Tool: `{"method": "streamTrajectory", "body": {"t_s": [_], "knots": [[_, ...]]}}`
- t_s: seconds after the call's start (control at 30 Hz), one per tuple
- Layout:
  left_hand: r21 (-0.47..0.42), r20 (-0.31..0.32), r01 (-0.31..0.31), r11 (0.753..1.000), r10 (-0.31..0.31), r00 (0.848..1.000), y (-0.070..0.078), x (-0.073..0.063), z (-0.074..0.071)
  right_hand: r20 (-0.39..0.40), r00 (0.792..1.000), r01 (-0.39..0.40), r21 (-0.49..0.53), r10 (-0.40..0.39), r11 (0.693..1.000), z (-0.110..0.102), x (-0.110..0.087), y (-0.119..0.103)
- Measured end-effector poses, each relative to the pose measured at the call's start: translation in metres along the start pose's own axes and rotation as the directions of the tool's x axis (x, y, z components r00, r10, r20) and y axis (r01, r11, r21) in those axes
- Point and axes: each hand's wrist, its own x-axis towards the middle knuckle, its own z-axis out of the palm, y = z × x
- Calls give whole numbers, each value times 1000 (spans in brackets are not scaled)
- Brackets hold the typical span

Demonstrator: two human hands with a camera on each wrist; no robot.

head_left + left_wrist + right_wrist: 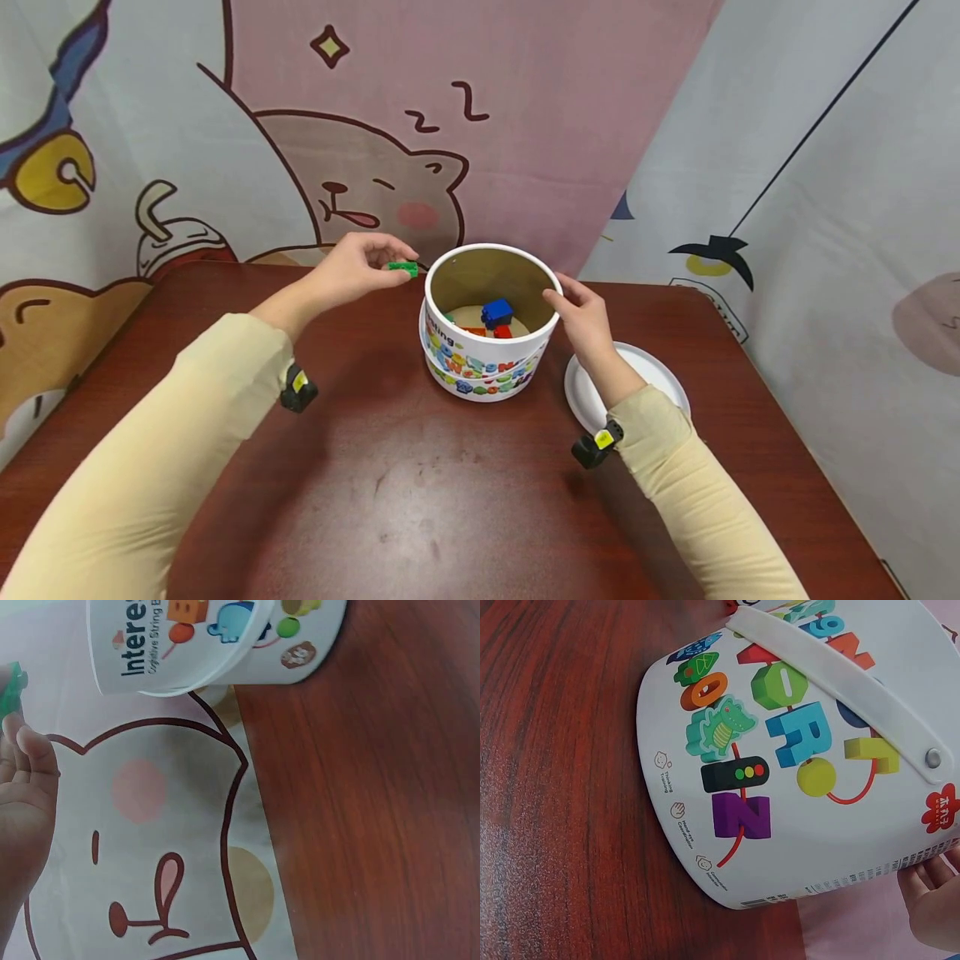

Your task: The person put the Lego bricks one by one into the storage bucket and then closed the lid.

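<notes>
A white printed bucket (480, 367) stands near the far edge of the table, its top uncovered. Inside it lie a blue toy brick (497, 313) and red and orange pieces, partly hidden by the near wall. My left hand (360, 267) pinches a green toy brick (402, 268) just left of the bucket's rim, above the table's far edge. My right hand (585, 321) grips the bucket's rim on its right side, thumb toward the inside. In the right wrist view, the fingers (934, 874) lie against the bucket's wall (795, 847).
A round white lid (652, 367) lies on the brown table (405, 500) right of the bucket, partly under the right forearm. The bucket's white handle (840, 675) hangs down its side. A cartoon-printed curtain (555, 100) hangs behind the table.
</notes>
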Motion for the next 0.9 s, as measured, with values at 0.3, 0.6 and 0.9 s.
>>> {"method": "streamTrajectory", "body": {"t_s": [0.3,0.6,0.9], "knots": [[-33,7,-8,999,9,1000,15,17,17,-7,1000,7,-13,-7,1000,0,-1,0],[-20,44,-37,999,38,998,27,33,36,-7,1000,12,-8,-12,1000,-1,0,1],[3,97,-25,1000,24,995,29,42,49,-7,1000,2,-1,-2,1000,-1,0,0]]}}
